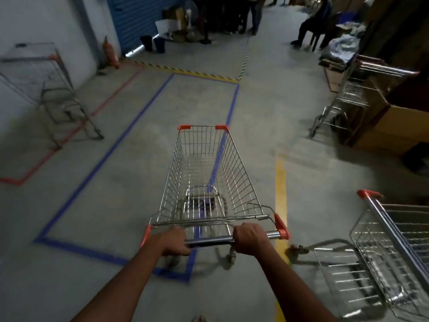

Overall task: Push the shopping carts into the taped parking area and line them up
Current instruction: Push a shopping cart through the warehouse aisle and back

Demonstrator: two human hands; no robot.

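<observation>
A wire shopping cart [204, 173] with orange corner caps stands straight in front of me, empty. My left hand [173, 240] and my right hand [249, 238] both grip its metal handle bar. The cart straddles the right-hand line of a blue taped rectangle [130, 133] on the concrete floor, near the rectangle's front right corner. A second cart [383, 247] stands to my right, outside the tape. A third cart [46, 89] sits at the left wall inside a red taped outline [69, 133].
More carts [348, 98] stand at the right beside cardboard boxes [394, 122]. A yellow floor line [280, 194] runs right of my cart. Black-yellow hazard tape [190, 72] crosses ahead. People stand and sit at the back; a fire extinguisher [111, 52] leans at the left wall.
</observation>
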